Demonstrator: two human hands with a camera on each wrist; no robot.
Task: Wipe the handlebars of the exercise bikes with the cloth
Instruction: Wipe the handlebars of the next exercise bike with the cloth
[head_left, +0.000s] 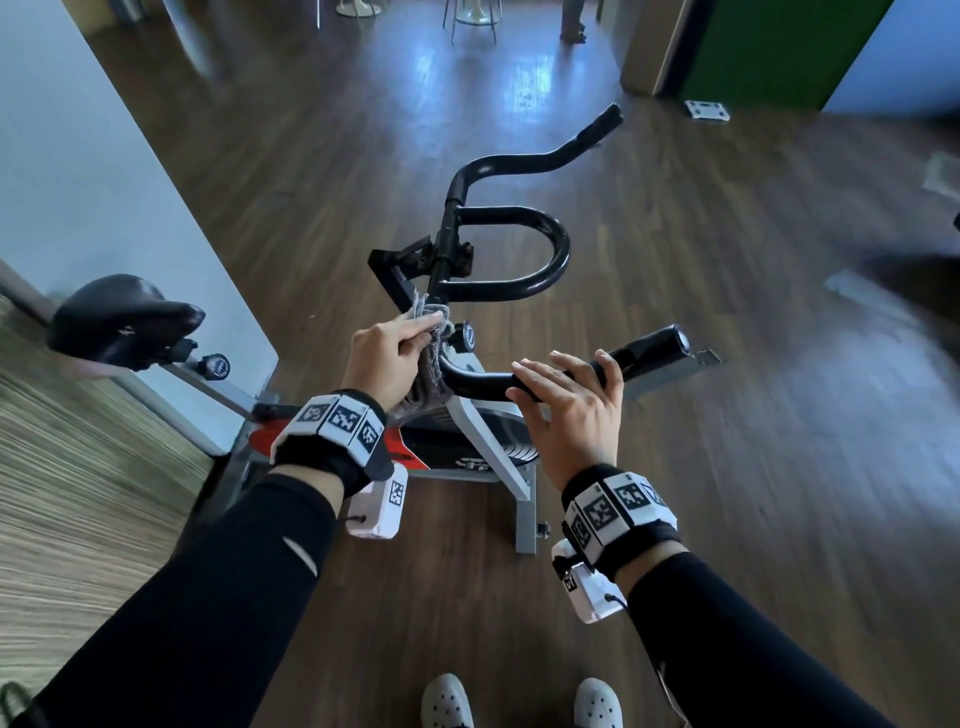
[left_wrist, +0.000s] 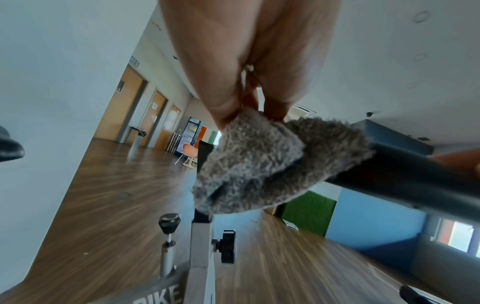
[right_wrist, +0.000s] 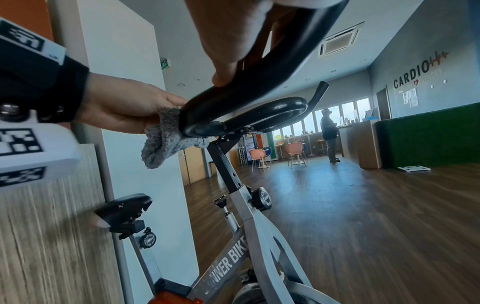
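Your left hand (head_left: 392, 358) pinches the cloth (head_left: 434, 332) round the handlebar (head_left: 524, 382) bend; your right hand (head_left: 571, 410), fingers spread, rests further along toward the bar's free end.

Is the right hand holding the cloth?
No, the left hand grips the grey cloth on the handlebar, while the right hand rests bare on the bar.

Fluffy grey cloth (left_wrist: 259, 162), glossy black handlebar (head_left: 511, 260), matt grey metal frame (right_wrist: 255, 232), wood-look floor (head_left: 727, 415).
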